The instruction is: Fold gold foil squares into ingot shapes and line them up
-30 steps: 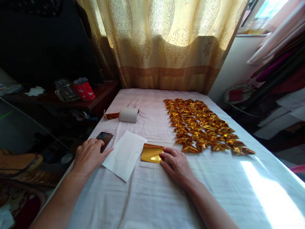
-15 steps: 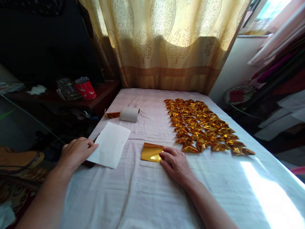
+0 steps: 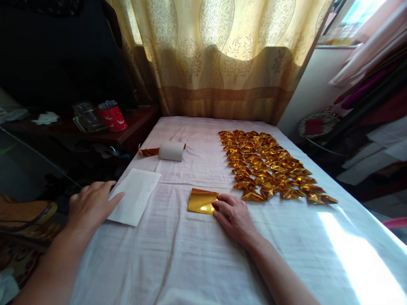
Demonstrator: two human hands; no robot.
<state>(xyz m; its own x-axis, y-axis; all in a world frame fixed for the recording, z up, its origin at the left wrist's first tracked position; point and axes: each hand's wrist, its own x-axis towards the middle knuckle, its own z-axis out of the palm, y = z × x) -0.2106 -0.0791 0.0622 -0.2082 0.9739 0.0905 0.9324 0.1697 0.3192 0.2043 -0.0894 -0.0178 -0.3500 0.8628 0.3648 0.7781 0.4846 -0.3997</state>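
Currently my right hand (image 3: 235, 217) lies flat, fingers spread and pinning the right edge of the gold sheet (image 3: 202, 201) to the bed (image 3: 197, 254). It grips nothing. My left hand (image 3: 90, 206) is also open, fingertips on the near-left edge of the white paper (image 3: 135, 195), which lies left of the sheet and apart from it. Folded gold pieces (image 3: 270, 167) sit in rows beyond. In my judgement, good practice is to hold the sheet flat under light, even pressure and slide the paper without creasing it.
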